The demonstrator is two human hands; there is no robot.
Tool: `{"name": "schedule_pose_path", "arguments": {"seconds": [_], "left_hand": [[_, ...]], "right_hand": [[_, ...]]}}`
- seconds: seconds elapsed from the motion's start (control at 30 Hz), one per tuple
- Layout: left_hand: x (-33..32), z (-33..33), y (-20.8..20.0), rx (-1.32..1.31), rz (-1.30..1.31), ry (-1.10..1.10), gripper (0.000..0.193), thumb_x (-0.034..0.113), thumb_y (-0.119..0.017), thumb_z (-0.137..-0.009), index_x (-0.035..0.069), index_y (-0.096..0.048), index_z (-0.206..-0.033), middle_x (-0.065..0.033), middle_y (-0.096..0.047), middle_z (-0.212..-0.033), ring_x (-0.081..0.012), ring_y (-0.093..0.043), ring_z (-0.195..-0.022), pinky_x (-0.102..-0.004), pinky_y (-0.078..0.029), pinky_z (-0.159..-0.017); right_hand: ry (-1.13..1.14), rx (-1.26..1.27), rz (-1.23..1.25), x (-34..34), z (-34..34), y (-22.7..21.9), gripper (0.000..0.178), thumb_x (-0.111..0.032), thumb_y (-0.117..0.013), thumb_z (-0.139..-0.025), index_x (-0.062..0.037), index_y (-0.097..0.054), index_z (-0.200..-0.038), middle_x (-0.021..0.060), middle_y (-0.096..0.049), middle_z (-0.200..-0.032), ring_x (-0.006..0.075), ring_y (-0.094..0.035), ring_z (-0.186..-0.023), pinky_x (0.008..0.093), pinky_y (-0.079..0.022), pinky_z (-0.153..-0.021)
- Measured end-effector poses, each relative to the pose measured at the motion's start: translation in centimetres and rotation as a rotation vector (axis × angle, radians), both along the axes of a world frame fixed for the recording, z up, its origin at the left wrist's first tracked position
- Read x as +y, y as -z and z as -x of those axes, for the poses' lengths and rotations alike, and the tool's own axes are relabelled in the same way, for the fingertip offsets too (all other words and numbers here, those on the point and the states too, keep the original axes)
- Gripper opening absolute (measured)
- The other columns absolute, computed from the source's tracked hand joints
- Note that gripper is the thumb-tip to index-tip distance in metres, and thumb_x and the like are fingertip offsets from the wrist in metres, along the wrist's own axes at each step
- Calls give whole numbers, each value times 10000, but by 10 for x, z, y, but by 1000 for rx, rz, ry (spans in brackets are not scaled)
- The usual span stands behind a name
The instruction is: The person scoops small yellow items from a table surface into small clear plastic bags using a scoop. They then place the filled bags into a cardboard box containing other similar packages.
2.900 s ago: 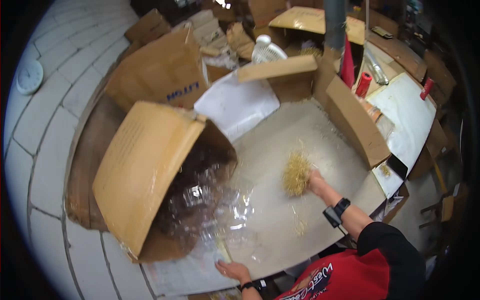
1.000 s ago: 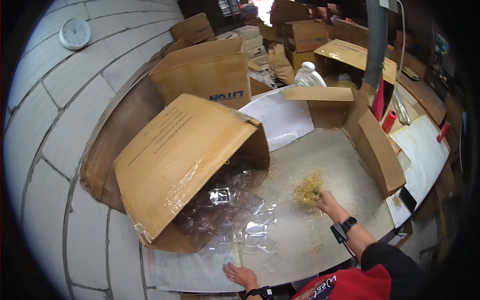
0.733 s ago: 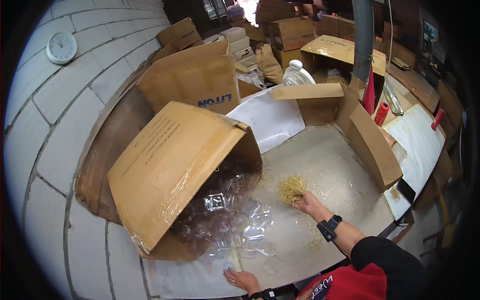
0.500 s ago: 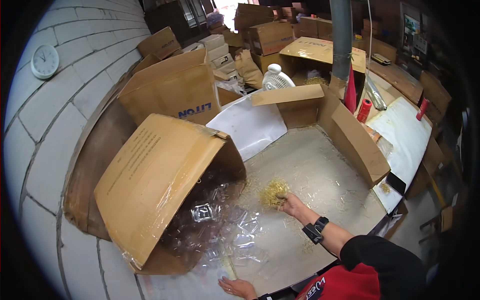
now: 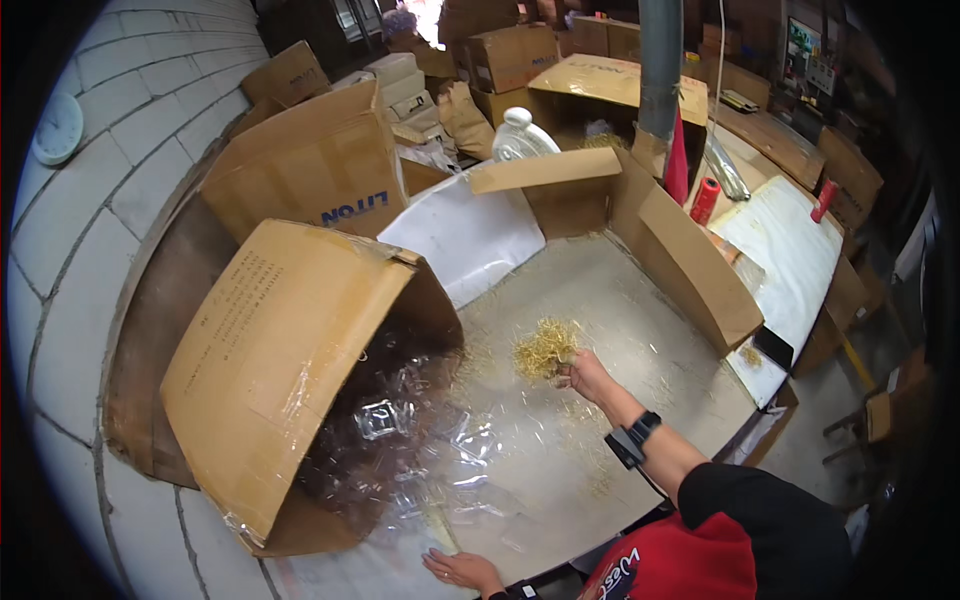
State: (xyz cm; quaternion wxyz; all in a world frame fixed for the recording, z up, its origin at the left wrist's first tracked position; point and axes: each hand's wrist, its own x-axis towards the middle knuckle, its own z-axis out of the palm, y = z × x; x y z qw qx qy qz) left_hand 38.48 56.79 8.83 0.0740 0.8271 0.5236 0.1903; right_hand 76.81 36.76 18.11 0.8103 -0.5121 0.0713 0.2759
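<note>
A loose clump of thin, short gold-coloured pieces (image 5: 545,347) is in the middle of the grey work surface (image 5: 590,265). Curled fingers of my right hand (image 5: 587,378) grip the right edge of this clump; part of the fingertips is hidden among the pieces. My left hand (image 5: 460,570) lies flat with its fingers stretched out at the near edge, on a pale sheet (image 5: 375,570). Ahead of it, clear plastic cases (image 5: 380,420) spill from a large cardboard box (image 5: 275,350) tipped on its side. More gold bits are scattered over the surface.
Cardboard flaps (image 5: 695,265) wall off the far and right sides. Beyond them are a grey post (image 5: 660,85), a red roll (image 5: 705,200) and a dark phone-like object (image 5: 773,347). Another carton (image 5: 310,165) and a white fan (image 5: 522,137) stand behind.
The view has shifted, so the scene sits further left and higher. The gold clump looks looser and more spread out at my right hand. My left hand stays at the near edge.
</note>
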Motion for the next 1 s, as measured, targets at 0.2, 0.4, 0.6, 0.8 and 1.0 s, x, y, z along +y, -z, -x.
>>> {"name": "schedule_pose_path", "arguments": {"seconds": [0.2, 0.4, 0.6, 0.8, 1.0], "left_hand": [[1, 0, 2, 17, -14, -20, 467, 13, -431, -835, -30, -380, -1298, -237, -352, -1374, -394, -327, -1290, -495, -292, -1025], [7, 2, 11, 25, 6, -27, 485, 15, -436, -810, -33, -379, -1289, -248, -330, -1383, -387, -306, -1306, -500, -286, -1031], [4, -4, 1, 28, 25, -64, 512, 20, -470, -789, -31, -387, -1293, -230, -332, -1388, -374, -296, -1312, -492, -261, -1051], [0, -9, -2, 46, 45, -41, 525, 26, -468, -790, -23, -369, -1303, -229, -323, -1393, -374, -287, -1318, -502, -255, -1048], [2, -10, -2, 52, 44, -44, 512, 33, -463, -800, -21, -374, -1301, -229, -325, -1392, -376, -292, -1315, -500, -256, -1049]], "right_hand": [[71, 11, -62, -4, -7, -10, 221, -122, -562, -887, 9, -572, -1064, 116, -651, -923, 221, -661, -730, 322, -543, -600], [195, -254, -138, -28, -25, -44, 236, -156, -516, -911, -27, -572, -1101, 103, -656, -935, 217, -654, -751, 339, -540, -608], [371, -291, -236, -78, -56, -55, 274, -182, -483, -926, -25, -543, -1142, 94, -647, -973, 198, -645, -876, 316, -529, -647], [463, -150, 53, -106, -64, -40, 163, -71, -477, -894, -36, -564, -1027, 64, -625, -873, 169, -608, -707, 313, -491, -588], [291, -212, -88, -81, -43, -23, 190, -25, -489, -879, 11, -532, -1060, 96, -628, -927, 210, -620, -733, 337, -519, -586]]}}
